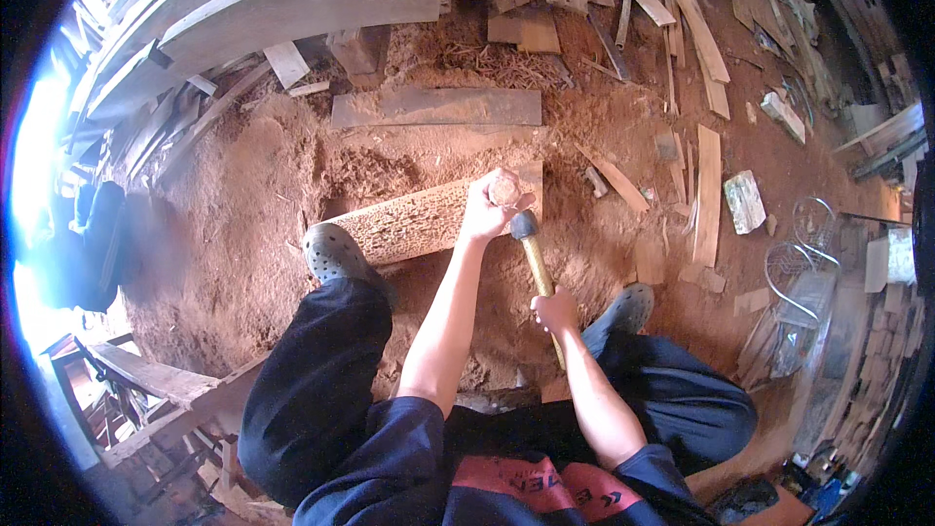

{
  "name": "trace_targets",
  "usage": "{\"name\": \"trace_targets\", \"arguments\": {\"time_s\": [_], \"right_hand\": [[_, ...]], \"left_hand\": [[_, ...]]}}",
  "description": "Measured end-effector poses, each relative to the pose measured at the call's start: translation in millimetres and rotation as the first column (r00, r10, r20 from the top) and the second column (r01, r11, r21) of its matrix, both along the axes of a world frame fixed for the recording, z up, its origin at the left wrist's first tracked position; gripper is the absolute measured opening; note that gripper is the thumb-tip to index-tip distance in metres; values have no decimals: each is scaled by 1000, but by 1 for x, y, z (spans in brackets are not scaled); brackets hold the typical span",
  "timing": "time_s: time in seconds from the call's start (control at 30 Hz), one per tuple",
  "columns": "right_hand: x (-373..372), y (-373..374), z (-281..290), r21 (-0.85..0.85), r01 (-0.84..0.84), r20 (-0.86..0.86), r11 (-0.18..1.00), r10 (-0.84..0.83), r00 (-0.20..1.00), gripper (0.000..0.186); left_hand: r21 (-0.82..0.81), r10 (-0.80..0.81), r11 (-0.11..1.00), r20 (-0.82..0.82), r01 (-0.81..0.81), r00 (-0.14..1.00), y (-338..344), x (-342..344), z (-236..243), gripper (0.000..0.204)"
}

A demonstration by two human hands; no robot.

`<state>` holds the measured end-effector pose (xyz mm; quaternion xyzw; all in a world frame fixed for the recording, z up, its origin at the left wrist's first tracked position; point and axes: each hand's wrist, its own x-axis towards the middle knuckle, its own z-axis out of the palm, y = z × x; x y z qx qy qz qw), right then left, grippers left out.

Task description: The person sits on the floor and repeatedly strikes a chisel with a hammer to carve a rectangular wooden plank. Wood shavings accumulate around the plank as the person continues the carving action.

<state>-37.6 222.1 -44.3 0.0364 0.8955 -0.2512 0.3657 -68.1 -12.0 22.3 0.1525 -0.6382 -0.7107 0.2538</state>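
My left hand (484, 211) is closed around an upright round wooden handle (504, 189), which looks like a chisel's. Its lower end is hidden by the hand. Below lies a thick wooden board (409, 220), its upper face covered in rough gouge marks, with a smooth patch at the right end. My right hand (556, 311) grips the yellow shaft of a hammer (537, 263). The hammer's black head is just below and right of the left hand; whether they touch I cannot tell. My left shoe (336, 251) rests against the board's left end.
Reddish sawdust covers the ground (243, 224). A flat dark plank (438, 107) lies beyond the board. Long boards (302, 5) are stacked at the far left. Loose strips (708, 195) and a pale block (745, 203) lie right, near a wire-framed object (804, 273). A person's dark-clothed legs (102, 244) show at left.
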Motion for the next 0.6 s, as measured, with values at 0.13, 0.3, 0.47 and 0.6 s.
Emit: {"name": "trace_targets", "arguments": {"time_s": [0.13, 0.3, 0.47, 0.6], "right_hand": [[-10, -5, 5, 34, -1, 12, 999, 0, 1000, 27], [1, -23, 60, -283, 312, 289, 907, -229, 929, 15], [-1, -19, 139, -522, 373, 219, 767, -303, 928, 10], [-8, -24, 203, -597, 85, -201, 798, -251, 947, 18]], "left_hand": [[5, -28, 1000, 10, 28, 1000, 4, -1, 2, 27], [28, 8, 1000, 57, -10, 998, 1, 2, 0, 27], [-92, 17, 996, 89, -8, 996, -2, 2, 3, 26], [-127, 34, 992, 106, -20, 994, -4, 0, -8, 20]]}}
